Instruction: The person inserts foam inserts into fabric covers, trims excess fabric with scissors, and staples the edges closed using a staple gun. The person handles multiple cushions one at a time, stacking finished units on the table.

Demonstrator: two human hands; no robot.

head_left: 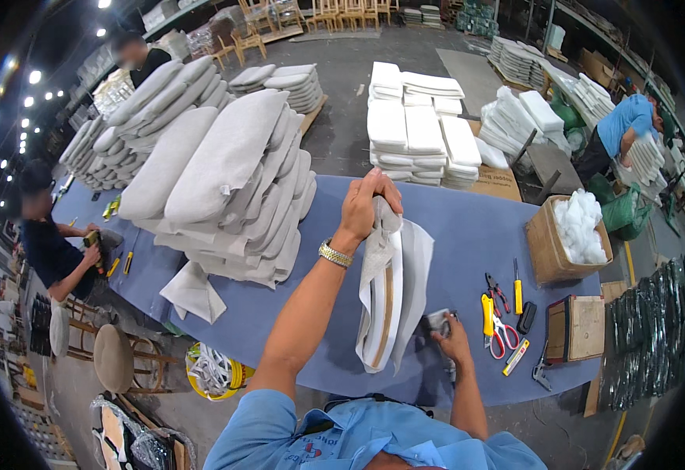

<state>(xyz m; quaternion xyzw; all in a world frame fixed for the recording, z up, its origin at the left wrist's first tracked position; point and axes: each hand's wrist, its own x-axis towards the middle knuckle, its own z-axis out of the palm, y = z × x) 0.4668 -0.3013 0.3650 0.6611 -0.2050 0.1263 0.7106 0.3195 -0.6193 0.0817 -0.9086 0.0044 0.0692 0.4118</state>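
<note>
Near the table's middle, a seat cushion (380, 321) stands on edge, with white padding, a thin brown board edge and light grey fabric. My left hand (370, 207) is closed round its far end, bunching the fabric there. A loose flap of fabric (415, 274) hangs along the cushion's right side. To the right of it, low over the table, my right hand (454, 342) is wrapped round a grey and black staple gun (438, 319), partly hidden by the fingers. Pliers (497, 291), red-handled scissors (504, 337) and a yellow cutter (487, 315) lie to its right.
Stacked grey cushions (225, 164) stand on the blue table (319, 313) at left. A cardboard box of white stuffing (566, 235) and a smaller box (576, 329) are at right. White foam blocks (417, 125) are piled beyond the far edge. Other people work at left and far right.
</note>
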